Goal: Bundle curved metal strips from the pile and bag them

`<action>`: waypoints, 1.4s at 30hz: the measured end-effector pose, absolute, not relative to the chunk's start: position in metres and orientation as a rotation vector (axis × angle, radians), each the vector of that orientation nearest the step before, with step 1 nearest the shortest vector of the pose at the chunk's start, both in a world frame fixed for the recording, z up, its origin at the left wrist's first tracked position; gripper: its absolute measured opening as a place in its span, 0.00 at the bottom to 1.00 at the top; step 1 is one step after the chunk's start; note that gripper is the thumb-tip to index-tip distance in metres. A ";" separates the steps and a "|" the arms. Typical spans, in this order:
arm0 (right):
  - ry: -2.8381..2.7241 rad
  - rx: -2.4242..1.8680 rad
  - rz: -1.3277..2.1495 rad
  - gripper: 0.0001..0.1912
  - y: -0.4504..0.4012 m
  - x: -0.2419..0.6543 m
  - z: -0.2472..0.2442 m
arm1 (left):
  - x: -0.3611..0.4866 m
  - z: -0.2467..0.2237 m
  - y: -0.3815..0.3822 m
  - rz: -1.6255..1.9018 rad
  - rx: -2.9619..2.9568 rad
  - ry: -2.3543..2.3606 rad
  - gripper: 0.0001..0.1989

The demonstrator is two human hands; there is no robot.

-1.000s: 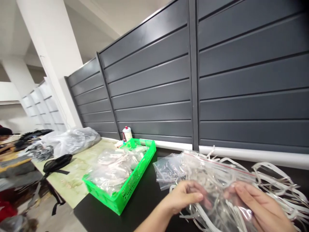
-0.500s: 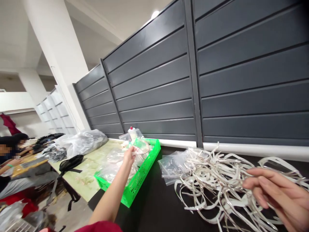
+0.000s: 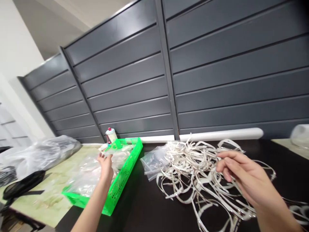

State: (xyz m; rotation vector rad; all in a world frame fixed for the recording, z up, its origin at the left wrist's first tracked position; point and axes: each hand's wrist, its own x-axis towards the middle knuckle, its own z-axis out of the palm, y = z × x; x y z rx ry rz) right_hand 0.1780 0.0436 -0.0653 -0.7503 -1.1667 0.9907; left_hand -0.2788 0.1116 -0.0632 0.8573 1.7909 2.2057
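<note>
My left hand (image 3: 105, 164) is over the green basket (image 3: 119, 185), its fingers apart with nothing in them. Clear plastic bags with pale contents (image 3: 87, 172) fill the basket. At the right, a tangled heap of white and silvery bands (image 3: 193, 161) lies on the black tabletop (image 3: 137, 206). My right hand (image 3: 238, 167) hovers at the heap's right side, fingers bent and thumb near the index finger; whether anything is between them cannot be made out. Flat clear bags (image 3: 154, 161) rest against the heap's left edge.
Behind the basket stands a cup with a red top (image 3: 111, 135). A white roll (image 3: 222, 133) runs along the grey panel wall (image 3: 130, 80). To the left are a large clear plastic bundle (image 3: 50, 153) and a black bag (image 3: 24, 185).
The clear bag my left hand held has been let go over the basket, and its fingers have opened. The view has turned right. My right hand remains beside the heap.
</note>
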 end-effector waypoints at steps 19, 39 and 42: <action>-1.131 -0.765 0.811 0.13 0.037 0.200 -0.054 | -0.076 -0.232 0.140 0.938 1.843 1.609 0.30; -1.643 -2.053 0.396 0.39 0.146 0.267 -0.177 | 0.026 -0.198 0.055 -0.073 2.877 0.449 0.14; -1.662 -2.093 0.396 0.45 0.153 0.258 -0.198 | 0.030 -0.195 0.061 -0.184 2.858 0.510 0.12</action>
